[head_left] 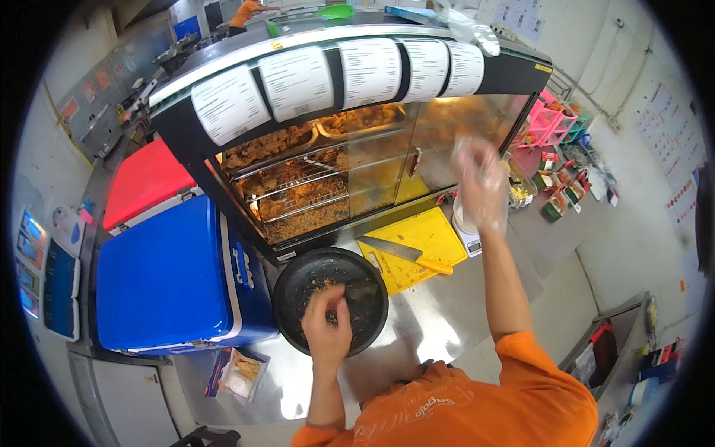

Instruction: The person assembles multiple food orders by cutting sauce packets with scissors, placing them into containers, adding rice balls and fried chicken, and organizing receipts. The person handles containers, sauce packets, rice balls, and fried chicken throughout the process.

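My bare left hand (328, 322) hovers over a round black pan (365, 328) with brown crumbs in it. Its fingers are loosely curled, the thumb stands apart from them, and nothing shows between. My right hand (480, 182), in a clear plastic glove, is raised before the right glass door of a heated display cabinet (439, 153). Motion smears its fingers, so their hold cannot be made out. Below it lies a yellow cutting board (421, 238), with a yellow-handled knife (398, 249) resting on it. Fried food (294, 197) fills the cabinet's racks and trays.
A blue cooler box (164, 276) and a red-lidded one (149, 179) stand left of the pan. A white scale (471, 242) sits beside the board. Paper sheets (298, 82) hang along the cabinet top. Pink baskets (551, 123) and packages are at right. Another person (244, 15) is far back.
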